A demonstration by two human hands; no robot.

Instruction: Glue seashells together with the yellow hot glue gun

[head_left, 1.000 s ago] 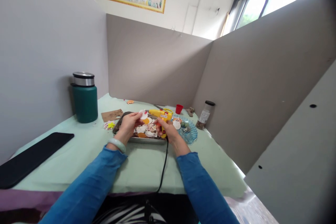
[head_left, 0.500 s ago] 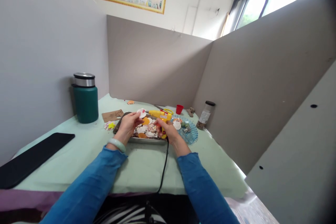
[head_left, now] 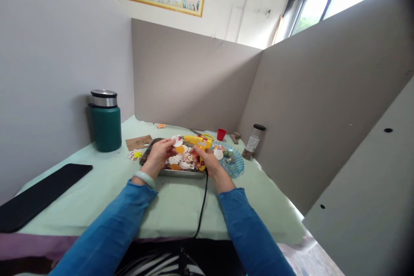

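My left hand [head_left: 159,154] pinches a small white shell [head_left: 177,141] above a metal tray [head_left: 181,173] filled with white and orange shells. My right hand [head_left: 204,160] is wrapped round the grip of a yellow glue gun [head_left: 198,141], whose nozzle points left at the shell. The gun's black cord [head_left: 202,209] runs down the table toward me. Both hands hover over the tray.
A green flask [head_left: 105,121] stands at the left, a black flat pad [head_left: 39,195] at the near left. Right of the tray lie a blue glass dish [head_left: 235,164] of shells, a red cap [head_left: 221,134] and a clear jar [head_left: 254,141]. Grey partitions wall the table.
Both hands stay almost in place; the white shell and the glue gun's nozzle shift only slightly over the tray.
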